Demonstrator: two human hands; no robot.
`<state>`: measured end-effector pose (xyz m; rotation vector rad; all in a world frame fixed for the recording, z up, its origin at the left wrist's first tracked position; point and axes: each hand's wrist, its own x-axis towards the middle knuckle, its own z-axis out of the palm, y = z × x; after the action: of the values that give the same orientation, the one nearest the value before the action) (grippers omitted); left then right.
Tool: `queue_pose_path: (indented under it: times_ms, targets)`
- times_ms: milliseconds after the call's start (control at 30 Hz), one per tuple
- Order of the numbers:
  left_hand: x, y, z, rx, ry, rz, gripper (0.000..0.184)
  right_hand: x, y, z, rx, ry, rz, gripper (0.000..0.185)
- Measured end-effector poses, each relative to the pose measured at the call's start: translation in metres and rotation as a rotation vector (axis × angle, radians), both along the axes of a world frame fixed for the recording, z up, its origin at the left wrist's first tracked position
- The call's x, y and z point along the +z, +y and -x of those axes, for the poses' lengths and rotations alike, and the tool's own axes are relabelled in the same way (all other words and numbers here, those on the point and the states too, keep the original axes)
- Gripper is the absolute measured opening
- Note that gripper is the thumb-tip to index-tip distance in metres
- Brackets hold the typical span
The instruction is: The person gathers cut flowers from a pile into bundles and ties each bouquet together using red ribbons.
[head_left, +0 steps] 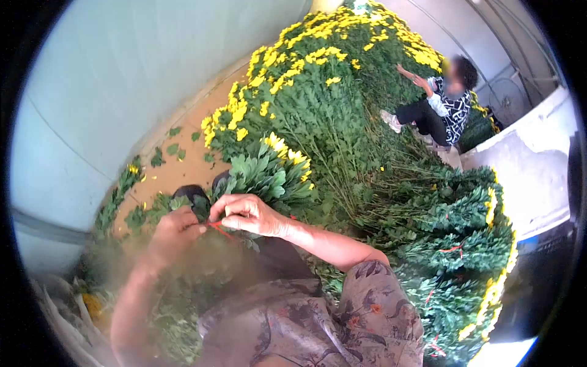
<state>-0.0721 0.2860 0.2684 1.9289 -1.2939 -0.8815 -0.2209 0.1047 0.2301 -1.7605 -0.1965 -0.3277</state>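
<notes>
A red tie [217,226] runs between my two hands, above my lap. My left hand [178,233] is closed with its fingertips pinched on one side of the tie; a blur covers part of that wrist. On the other side, my right hand [246,214] pinches the tie between thumb and fingers. Just beyond my right hand lies a bunch of yellow flowers [260,177] with broad green leaves, its blooms pointing away to the upper right. The stems near my hands are partly hidden by the hands and the blur.
A long heap of yellow flowers [342,104] stretches ahead. Bunches with red ties [451,249] are stacked at the right. Another person [449,107] sits by the heap at the upper right. Loose leaves [174,148] lie on the brown floor [183,168] beside a pale wall [122,79].
</notes>
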Motion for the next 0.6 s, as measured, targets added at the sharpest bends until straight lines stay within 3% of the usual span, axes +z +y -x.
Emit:
queue_pose_path:
  times_ms: [33,67,133,200,267,333,400,467,533,600]
  targets:
    - [-0.01,-0.002,0.004,0.041,0.044,0.18,0.017,0.002,0.001,0.001,-0.012,0.028,-0.016,0.025]
    - [-0.019,-0.007,0.011,0.025,0.027,0.185,0.017,0.0,0.001,0.002,0.005,0.043,-0.124,0.025]
    - [-0.031,-0.016,0.022,0.428,0.793,0.249,0.021,0.009,0.0,0.006,0.003,0.162,-0.375,0.024]
    - [-0.034,-0.022,0.023,0.477,0.91,0.241,0.024,0.008,-0.003,0.006,-0.011,0.188,-0.434,0.024]
    - [-0.044,-0.024,0.024,0.481,1.087,0.408,0.027,0.005,0.003,0.001,-0.012,0.22,-0.501,0.024]
    - [-0.054,-0.027,0.024,0.54,1.077,0.416,0.03,0.007,0.02,-0.002,-0.137,0.363,-0.294,0.02]
    - [-0.067,-0.022,0.016,0.584,1.094,0.38,0.034,0.014,0.048,0.004,-0.067,-0.243,0.712,0.022]
    - [-0.074,-0.003,0.002,0.357,0.648,0.319,0.037,-0.024,0.051,0.018,-0.08,-0.232,0.663,0.022]
    - [-0.05,-0.007,0.018,0.585,0.844,0.268,0.037,-0.025,0.034,0.033,-0.057,0.023,0.162,0.023]
    - [-0.067,-0.013,0.009,0.459,0.297,0.231,0.038,-0.03,0.027,0.032,-0.054,0.064,0.219,0.018]
